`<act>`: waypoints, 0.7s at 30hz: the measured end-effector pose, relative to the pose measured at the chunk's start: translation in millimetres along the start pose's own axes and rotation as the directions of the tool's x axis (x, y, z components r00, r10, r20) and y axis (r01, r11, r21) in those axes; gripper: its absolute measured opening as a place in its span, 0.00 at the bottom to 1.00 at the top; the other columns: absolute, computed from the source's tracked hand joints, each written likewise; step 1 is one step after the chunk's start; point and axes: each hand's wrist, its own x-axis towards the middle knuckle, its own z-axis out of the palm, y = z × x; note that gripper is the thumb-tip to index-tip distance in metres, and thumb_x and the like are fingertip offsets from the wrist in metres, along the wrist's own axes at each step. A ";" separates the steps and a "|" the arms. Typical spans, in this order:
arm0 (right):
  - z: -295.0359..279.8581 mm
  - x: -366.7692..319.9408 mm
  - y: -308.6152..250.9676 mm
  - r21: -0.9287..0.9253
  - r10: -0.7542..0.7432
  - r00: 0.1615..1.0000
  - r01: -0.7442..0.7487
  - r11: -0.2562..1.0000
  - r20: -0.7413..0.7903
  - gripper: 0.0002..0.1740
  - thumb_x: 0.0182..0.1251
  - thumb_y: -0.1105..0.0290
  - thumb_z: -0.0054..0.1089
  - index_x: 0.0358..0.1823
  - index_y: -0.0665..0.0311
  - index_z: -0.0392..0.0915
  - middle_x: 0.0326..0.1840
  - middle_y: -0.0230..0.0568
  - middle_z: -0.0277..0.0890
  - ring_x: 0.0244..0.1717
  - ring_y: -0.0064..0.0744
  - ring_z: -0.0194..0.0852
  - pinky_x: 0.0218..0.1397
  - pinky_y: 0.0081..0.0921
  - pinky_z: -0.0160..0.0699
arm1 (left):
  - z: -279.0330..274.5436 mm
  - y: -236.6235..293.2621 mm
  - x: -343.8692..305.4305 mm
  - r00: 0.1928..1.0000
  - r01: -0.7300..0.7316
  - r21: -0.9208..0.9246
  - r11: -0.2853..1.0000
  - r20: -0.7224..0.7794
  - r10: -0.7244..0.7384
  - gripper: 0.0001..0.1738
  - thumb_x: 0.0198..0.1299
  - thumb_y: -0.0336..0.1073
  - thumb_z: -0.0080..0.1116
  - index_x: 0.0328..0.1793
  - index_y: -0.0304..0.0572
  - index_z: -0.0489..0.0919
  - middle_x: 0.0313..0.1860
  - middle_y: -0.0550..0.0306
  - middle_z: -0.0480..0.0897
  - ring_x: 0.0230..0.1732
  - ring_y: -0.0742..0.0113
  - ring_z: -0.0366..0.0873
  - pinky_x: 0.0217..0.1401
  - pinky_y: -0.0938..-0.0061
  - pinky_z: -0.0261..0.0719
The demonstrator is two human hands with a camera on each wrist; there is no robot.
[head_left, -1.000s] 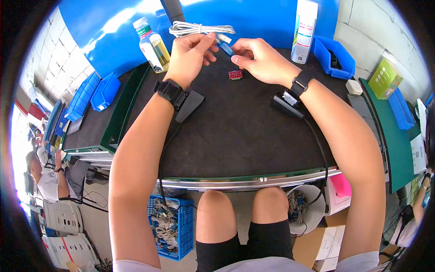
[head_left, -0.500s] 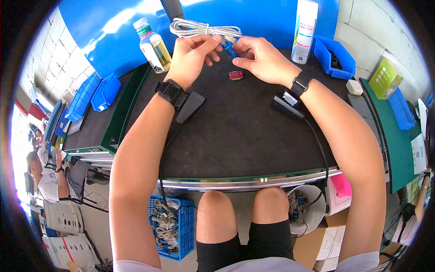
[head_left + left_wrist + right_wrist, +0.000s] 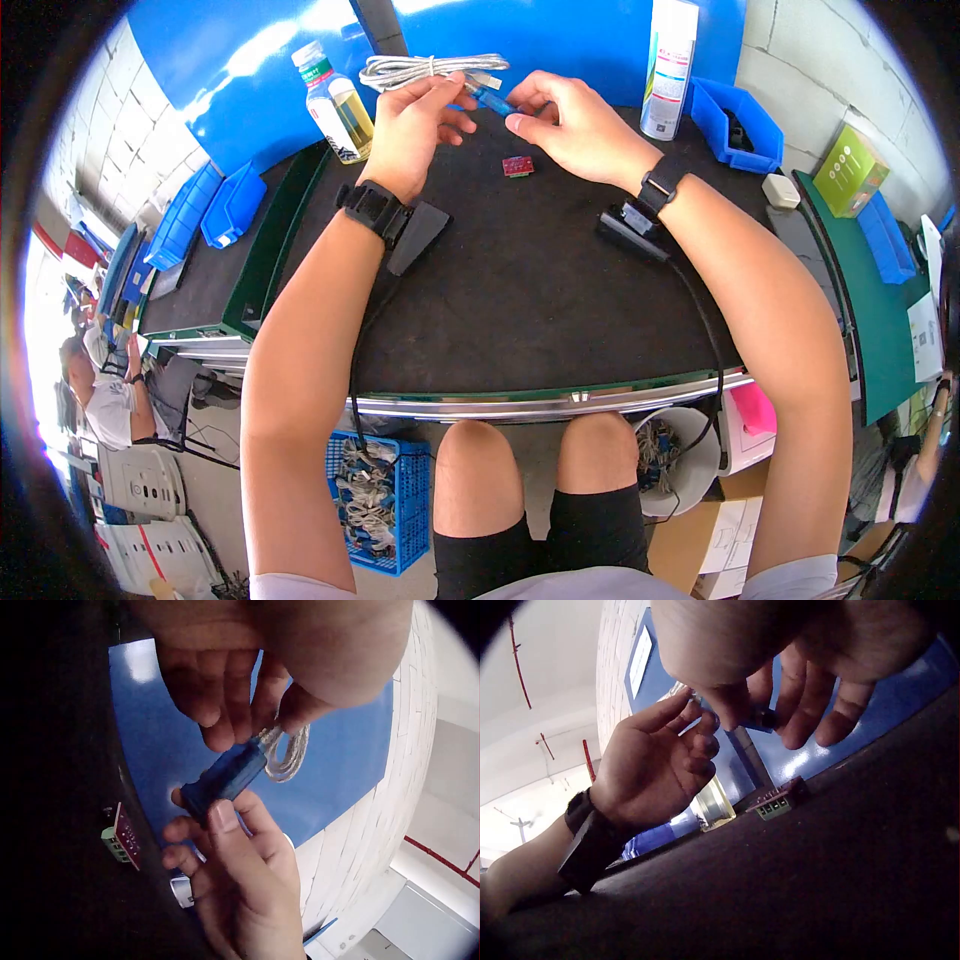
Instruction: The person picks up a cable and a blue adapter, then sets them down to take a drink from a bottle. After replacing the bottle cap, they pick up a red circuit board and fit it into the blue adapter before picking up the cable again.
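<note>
My right hand (image 3: pixel 578 132) pinches a blue see-through connector (image 3: pixel 494 101) between thumb and fingers. The connector sits on the end of a silvery cable (image 3: pixel 425 72), which is coiled and tied. In the left wrist view, the fingertips of my left hand (image 3: pixel 412 128) grip the cable where it enters the blue housing (image 3: pixel 232 774). A metal USB plug (image 3: pixel 488 79) shows beside the coil in the head view. Below the hands, a small red circuit board (image 3: pixel 517 166) with a green terminal block (image 3: pixel 773 809) lies on the dark mat.
An oil-coloured bottle (image 3: pixel 335 105) stands at the back left, a white spray can (image 3: pixel 668 70) at the back right. Beside the can are a blue bin (image 3: pixel 735 125) and a small white block (image 3: pixel 781 191). Blue panels (image 3: pixel 560 45) rise behind the table. Cables fill a blue basket (image 3: pixel 410 505) below.
The coil swings right, then back left and slightly lower. The blue connector tips steeper between the hands, then lies flatter. Both hands keep hold; the circuit board stays in place.
</note>
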 end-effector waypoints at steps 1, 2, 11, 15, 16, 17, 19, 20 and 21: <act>-0.4 -0.1 -0.9 0.014 0.004 1.000 -0.004 1.000 -0.012 0.15 0.82 0.67 0.70 0.59 0.71 0.83 0.49 0.44 0.88 0.45 0.29 0.86 0.51 0.31 0.87 | 0.2 -0.2 0.1 1.000 0.016 -0.014 1.000 -0.014 -0.016 0.18 0.82 0.47 0.62 0.56 0.38 0.87 0.46 0.55 0.89 0.40 0.66 0.87 0.42 0.72 0.80; -0.6 -0.1 -1.8 0.028 0.009 1.000 -0.008 1.000 -0.024 0.15 0.82 0.67 0.70 0.59 0.71 0.83 0.49 0.44 0.88 0.44 0.29 0.86 0.50 0.31 0.86 | 0.5 -0.4 0.2 0.999 0.031 -0.029 0.999 -0.028 -0.032 0.18 0.83 0.47 0.62 0.58 0.38 0.86 0.47 0.54 0.89 0.40 0.66 0.87 0.42 0.72 0.80; -2.9 -0.4 -14.9 0.161 0.019 0.977 0.015 0.987 -0.211 0.14 0.79 0.63 0.69 0.50 0.69 0.87 0.43 0.48 0.92 0.40 0.37 0.92 0.48 0.37 0.89 | 27.4 33.2 -15.5 0.942 0.325 -0.205 0.923 -0.017 -0.335 0.22 0.79 0.50 0.67 0.67 0.43 0.83 0.53 0.55 0.88 0.43 0.67 0.86 0.42 0.73 0.80; 0.4 -4.5 -30.1 0.210 -0.053 0.973 0.102 0.972 -0.224 0.14 0.80 0.64 0.68 0.48 0.71 0.84 0.40 0.47 0.91 0.37 0.30 0.90 0.43 0.36 0.88 | 22.1 45.7 -38.6 0.972 0.218 -0.128 0.968 -0.063 -0.227 0.19 0.79 0.48 0.66 0.67 0.46 0.84 0.47 0.59 0.87 0.41 0.69 0.85 0.40 0.74 0.77; 1.0 -6.9 -38.4 0.230 -0.051 0.980 0.095 0.968 -0.190 0.14 0.81 0.64 0.68 0.48 0.71 0.84 0.38 0.46 0.91 0.36 0.30 0.90 0.42 0.35 0.87 | 19.3 43.6 -45.4 0.965 0.232 -0.176 0.957 -0.082 -0.249 0.18 0.79 0.47 0.66 0.66 0.47 0.84 0.46 0.60 0.87 0.41 0.68 0.85 0.39 0.73 0.77; 2.3 -8.3 -42.8 0.251 -0.045 0.986 0.084 0.964 -0.158 0.13 0.81 0.64 0.68 0.47 0.71 0.84 0.37 0.45 0.90 0.36 0.29 0.90 0.41 0.35 0.87 | 17.7 38.7 -49.3 0.957 0.249 -0.222 0.943 -0.096 -0.276 0.17 0.78 0.47 0.66 0.64 0.47 0.84 0.45 0.60 0.87 0.40 0.68 0.84 0.39 0.72 0.77; 4.1 -10.8 -48.6 0.226 -0.070 0.992 0.093 0.970 -0.107 0.11 0.83 0.66 0.67 0.48 0.70 0.83 0.34 0.40 0.87 0.39 0.25 0.90 0.41 0.29 0.86 | 16.7 27.9 -56.2 0.938 0.274 -0.384 0.882 -0.097 -0.334 0.15 0.77 0.46 0.65 0.61 0.48 0.84 0.43 0.60 0.86 0.37 0.67 0.82 0.39 0.70 0.75; 4.6 -16.2 -51.2 0.286 -0.025 0.997 0.045 0.957 -0.073 0.11 0.83 0.66 0.67 0.50 0.70 0.82 0.35 0.40 0.88 0.39 0.24 0.89 0.42 0.27 0.85 | 20.4 24.9 -62.4 0.926 0.269 -0.502 0.822 -0.101 -0.365 0.11 0.76 0.45 0.65 0.54 0.49 0.82 0.40 0.62 0.84 0.34 0.67 0.78 0.39 0.70 0.74; 2.3 -23.4 -60.4 0.344 0.014 1.000 -0.004 0.939 -0.027 0.11 0.83 0.66 0.67 0.51 0.69 0.82 0.37 0.40 0.88 0.39 0.23 0.88 0.42 0.26 0.85 | 26.9 31.2 -70.8 0.926 0.244 -0.549 0.800 -0.112 -0.360 0.11 0.76 0.46 0.63 0.51 0.49 0.80 0.36 0.63 0.82 0.33 0.68 0.77 0.39 0.71 0.73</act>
